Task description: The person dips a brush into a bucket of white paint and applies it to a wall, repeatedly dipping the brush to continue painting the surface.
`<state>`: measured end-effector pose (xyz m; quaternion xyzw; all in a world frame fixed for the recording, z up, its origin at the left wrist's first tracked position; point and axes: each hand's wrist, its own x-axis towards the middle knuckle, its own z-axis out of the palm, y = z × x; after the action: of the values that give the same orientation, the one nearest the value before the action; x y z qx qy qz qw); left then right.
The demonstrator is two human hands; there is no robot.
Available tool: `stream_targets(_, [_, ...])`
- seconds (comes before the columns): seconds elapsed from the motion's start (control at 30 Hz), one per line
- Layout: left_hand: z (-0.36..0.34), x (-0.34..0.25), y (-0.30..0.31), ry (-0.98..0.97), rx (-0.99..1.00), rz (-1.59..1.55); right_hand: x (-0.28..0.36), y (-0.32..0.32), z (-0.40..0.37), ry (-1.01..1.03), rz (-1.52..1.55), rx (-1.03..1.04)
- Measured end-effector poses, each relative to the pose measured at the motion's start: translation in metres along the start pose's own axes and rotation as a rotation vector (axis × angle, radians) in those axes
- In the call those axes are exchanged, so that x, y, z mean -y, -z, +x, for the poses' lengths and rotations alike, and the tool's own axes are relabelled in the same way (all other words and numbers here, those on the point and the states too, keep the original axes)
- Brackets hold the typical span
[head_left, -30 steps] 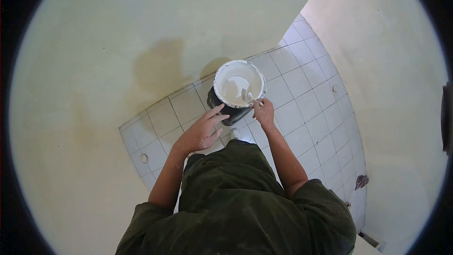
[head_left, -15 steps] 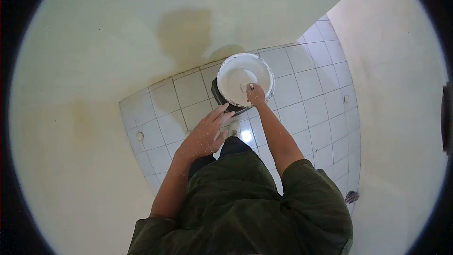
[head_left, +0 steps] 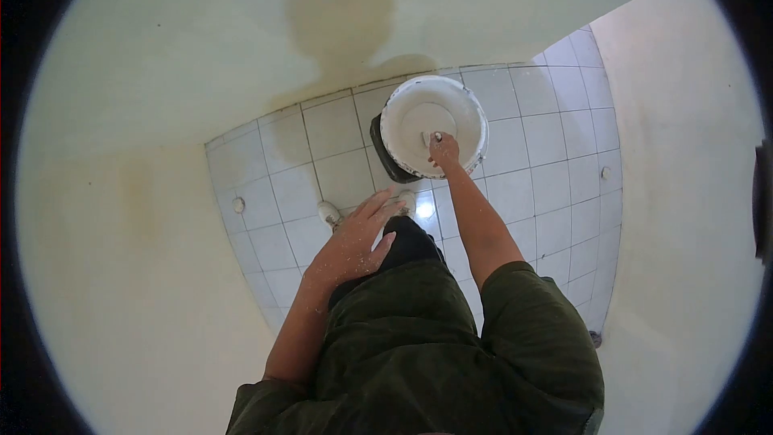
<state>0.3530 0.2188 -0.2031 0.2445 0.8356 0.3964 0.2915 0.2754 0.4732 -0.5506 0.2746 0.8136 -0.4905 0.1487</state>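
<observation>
A round white bucket (head_left: 480, 125) with a smeared, chipped-looking rim stands in front of me, a whitish material (head_left: 427, 117) inside it. My right hand (head_left: 445, 152) reaches over the near rim with its fingers wrapped round the handle of a small tool (head_left: 427, 138). White coats the part of this tool that shows beside the fist; the fingers cover the rest, and I cannot tell its kind. Held in front of my thigh, my left hand (head_left: 358, 238) has its fingers stretched out and nothing in them. White specks dot its back and wrist.
Under the bucket's left side a black object (head_left: 392, 159) shows on the tiled floor (head_left: 338, 125). Pale walls (head_left: 185, 72) rise ahead and on both sides. My light shoes (head_left: 328, 213) stand close behind the bucket. Small round whitish pieces (head_left: 238, 205) lie near both side walls.
My left hand has come away from the bucket's near rim, back toward my body. The bucket and right hand appear slightly higher and further right in view. The right hand still grips the tool.
</observation>
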Motion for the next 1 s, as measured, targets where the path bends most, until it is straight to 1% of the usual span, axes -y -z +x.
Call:
stream_targets(0.07, [-0.001,0.001,0.0,0.045,0.024,-0.031,-0.006,-0.008,0.008,0.001,-0.021,-0.014])
stream_targets(0.17, [-0.005,0.001,0.002,0.065,0.019,-0.018,0.001,-0.006,0.009,0.023,-0.004,0.033])
stream_targets(0.27, [-0.011,-0.001,0.009,0.06,-0.006,-0.014,0.033,0.004,-0.009,0.007,-0.018,-0.037])
stream_targets(0.37, [-0.019,-0.008,0.02,0.08,-0.025,0.012,0.024,0.004,-0.018,0.512,-0.297,-0.379])
stream_targets(0.43, [-0.025,-0.011,0.027,0.084,-0.029,0.018,0.043,0.014,-0.049,0.465,-0.173,-0.402])
stream_targets(0.5, [-0.031,-0.011,0.031,0.067,-0.037,0.024,0.03,0.014,-0.066,0.542,-0.133,-0.465])
stream_targets(0.57, [-0.037,-0.008,0.034,0.031,-0.048,0.032,0.0,0.012,-0.078,0.453,-0.076,-0.31])
stream_targets(0.63, [-0.04,-0.004,0.035,0.022,-0.036,0.019,0.019,0.023,-0.114,0.177,0.299,-0.181])
stream_targets(0.73, [-0.039,-0.002,0.038,0.011,-0.013,0.018,0.02,0.032,-0.13,-0.15,0.47,-0.109])
stream_targets(0.83, [-0.033,-0.004,0.038,-0.039,0.002,0.032,0.007,0.031,-0.134,-0.251,0.56,-0.028])
stream_targets(0.9, [-0.028,-0.008,0.038,-0.073,0.018,0.032,-0.009,0.026,-0.134,-0.267,0.483,0.05])
stream_targets(0.93, [-0.025,-0.012,0.039,-0.084,0.033,0.028,-0.007,0.027,-0.136,-0.276,0.446,0.088])
stream_targets(0.97, [-0.022,-0.013,0.04,-0.095,0.049,0.025,-0.006,0.028,-0.135,-0.332,0.451,0.109])
stream_targets(1.0, [-0.019,-0.01,0.037,-0.117,0.069,0.044,-0.005,0.029,-0.135,-0.127,0.278,0.035])
